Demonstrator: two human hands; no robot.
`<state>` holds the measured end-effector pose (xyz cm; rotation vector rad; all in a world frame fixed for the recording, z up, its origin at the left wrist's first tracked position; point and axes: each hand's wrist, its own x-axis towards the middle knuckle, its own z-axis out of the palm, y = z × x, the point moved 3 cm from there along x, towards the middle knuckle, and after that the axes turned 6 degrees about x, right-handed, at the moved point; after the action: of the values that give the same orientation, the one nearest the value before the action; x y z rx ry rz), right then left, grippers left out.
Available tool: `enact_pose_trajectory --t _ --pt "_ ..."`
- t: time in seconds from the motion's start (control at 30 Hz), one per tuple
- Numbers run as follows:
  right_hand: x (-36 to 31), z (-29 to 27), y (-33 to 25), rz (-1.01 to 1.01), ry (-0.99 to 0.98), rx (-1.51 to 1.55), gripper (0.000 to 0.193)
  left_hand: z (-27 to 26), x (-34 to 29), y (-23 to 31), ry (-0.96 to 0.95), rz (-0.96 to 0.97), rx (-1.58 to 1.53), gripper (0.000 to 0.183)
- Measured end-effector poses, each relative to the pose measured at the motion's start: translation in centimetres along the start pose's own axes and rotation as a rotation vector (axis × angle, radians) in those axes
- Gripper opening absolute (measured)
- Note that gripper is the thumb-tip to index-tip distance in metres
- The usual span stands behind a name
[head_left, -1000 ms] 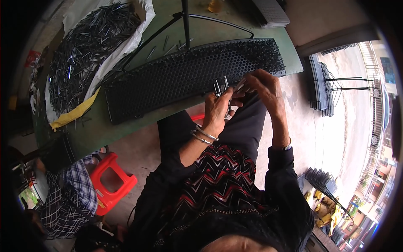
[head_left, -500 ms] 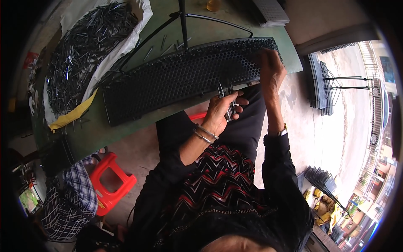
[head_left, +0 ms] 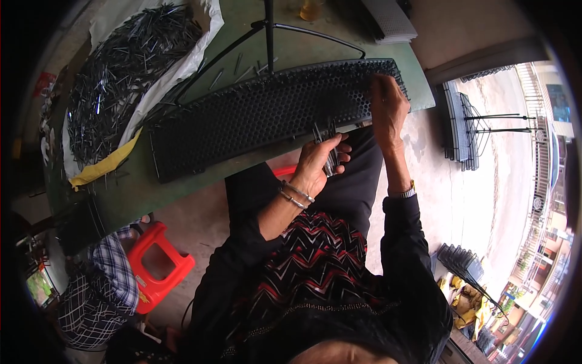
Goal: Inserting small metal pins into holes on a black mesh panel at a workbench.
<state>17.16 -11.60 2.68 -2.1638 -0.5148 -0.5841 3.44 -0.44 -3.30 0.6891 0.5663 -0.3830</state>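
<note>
A long black panel full of round holes (head_left: 242,115) lies across the near side of the green table, its far edge slightly curved. Close to the panel's near edge, my left hand (head_left: 312,161) is closed round a small bunch of thin, shiny dark strips (head_left: 331,162), their ends sticking out past the thumb. My right hand (head_left: 390,112) is over the panel's right end, fingers pinched together against the perforated face. Anything between those fingertips is too small or hidden to make out. Small dark pieces crowd the panel's far edge.
A white sack (head_left: 206,27) heaped with dark strips (head_left: 130,67) takes up the table's left side. A black metal stand (head_left: 268,36) rises behind the panel, near loose strips. Stacked pale panels (head_left: 388,21) lie at the far right. A red stool (head_left: 159,267) stands lower left.
My right hand has shifted slightly left along the panel's right end, its fingers still drawn together. My left hand keeps its hold on the strips, nearly unmoved.
</note>
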Motion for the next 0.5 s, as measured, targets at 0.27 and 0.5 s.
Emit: enact_pose_trajectory --t 0.27,0.5 --pt "-0.2 0.35 -0.1 -0.029 0.027 0.059 0.008 0.34 -0.28 -0.03 0.023 -0.014 -0.018 0.025" --pt "-0.13 0.14 0.07 -0.065 0.011 0.017 0.008 0.51 -0.22 -0.11 -0.003 -0.033 0.004 0.026"
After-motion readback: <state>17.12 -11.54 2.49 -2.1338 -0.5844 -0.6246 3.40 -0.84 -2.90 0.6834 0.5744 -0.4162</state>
